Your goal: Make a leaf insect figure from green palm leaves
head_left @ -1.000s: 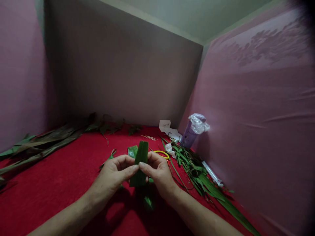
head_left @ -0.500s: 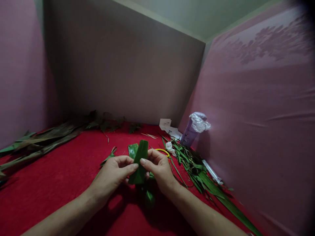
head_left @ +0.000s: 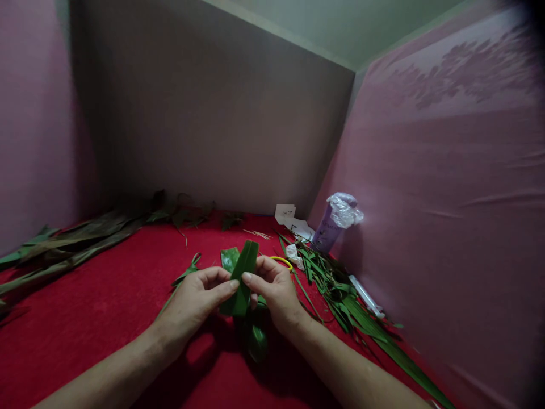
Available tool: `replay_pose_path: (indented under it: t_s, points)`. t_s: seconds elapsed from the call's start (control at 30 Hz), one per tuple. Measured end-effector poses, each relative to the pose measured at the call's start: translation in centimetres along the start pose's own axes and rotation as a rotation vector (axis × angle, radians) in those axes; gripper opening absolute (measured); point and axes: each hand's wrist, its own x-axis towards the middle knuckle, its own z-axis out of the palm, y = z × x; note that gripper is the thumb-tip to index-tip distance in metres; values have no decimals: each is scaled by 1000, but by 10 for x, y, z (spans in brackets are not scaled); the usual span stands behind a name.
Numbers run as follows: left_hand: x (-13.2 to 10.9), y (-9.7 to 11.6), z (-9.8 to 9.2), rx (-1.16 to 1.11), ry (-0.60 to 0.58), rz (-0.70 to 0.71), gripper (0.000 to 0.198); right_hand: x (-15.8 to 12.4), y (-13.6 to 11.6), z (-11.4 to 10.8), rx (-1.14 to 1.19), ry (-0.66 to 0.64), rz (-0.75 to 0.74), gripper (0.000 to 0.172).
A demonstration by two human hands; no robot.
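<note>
Both my hands hold a folded green leaf strip (head_left: 242, 272) upright over the red cloth (head_left: 106, 307). My left hand (head_left: 198, 298) pinches its left side with thumb and fingers closed. On the right side, my right hand (head_left: 275, 292) is closed on it, thumb pressed on the front. The strip leans slightly right at its top. More green leaf pieces (head_left: 255, 341) lie on the cloth just below my hands.
A yellow ring (head_left: 283, 261) lies behind my right hand. Cut green strips (head_left: 340, 295) pile up along the right wall, by a purple cup (head_left: 330, 227) topped with plastic. White paper slips (head_left: 293, 221) sit near the corner. Long dry leaves (head_left: 72, 244) lie at the left.
My hands and the leaf strip have shifted slightly; the strip's top now leans more to the right. The grip is the same.
</note>
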Motion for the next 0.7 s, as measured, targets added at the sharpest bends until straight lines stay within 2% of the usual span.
replay_pose_path:
  t_s: [0.1,0.27,0.4,0.5,0.6,0.7]
  points:
    - [0,-1,-1,-47,-31,-27,16,0,-1,0,24,47,-22,18]
    - [5,-3,-8,-77,92,-20,12,3,-2,-4,96,20,38,22]
    - [8,3,-12,-14,126,-15,12,8,-6,-11,95,67,36,26]
    - [8,8,-13,73,116,29,10,13,-10,-17,-66,55,-15,24]
    - [8,10,-15,122,114,62,8,17,-14,-23,-246,-36,-15,18]
    - [11,9,-18,146,112,73,4,19,-19,-29,-315,-108,24,18]
